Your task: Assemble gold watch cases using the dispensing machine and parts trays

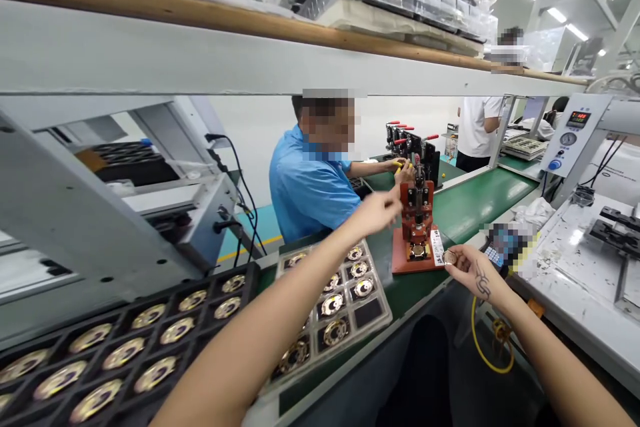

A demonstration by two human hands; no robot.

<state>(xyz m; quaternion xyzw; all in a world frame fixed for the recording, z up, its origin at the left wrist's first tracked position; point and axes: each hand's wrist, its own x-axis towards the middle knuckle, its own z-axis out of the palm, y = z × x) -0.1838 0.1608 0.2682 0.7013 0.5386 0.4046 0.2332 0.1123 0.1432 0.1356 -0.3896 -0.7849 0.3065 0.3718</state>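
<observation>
My left hand [379, 209] reaches forward to the red press fixture [417, 227] on the green belt, fingers pinched against its left side near the lever. Whether they grip anything is unclear. My right hand [467, 268] hovers just right of the fixture's red base and pinches a small round brass part [450, 257] between its fingertips. Another round part sits in the fixture's nest [417, 251].
A clear tray [376, 315] of round gold parts lies left of the fixture, and a black tray [140, 340] of the same parts sits at lower left. A person in a blue shirt [310, 180] works across the belt. A white machine table [580, 267] stands to the right.
</observation>
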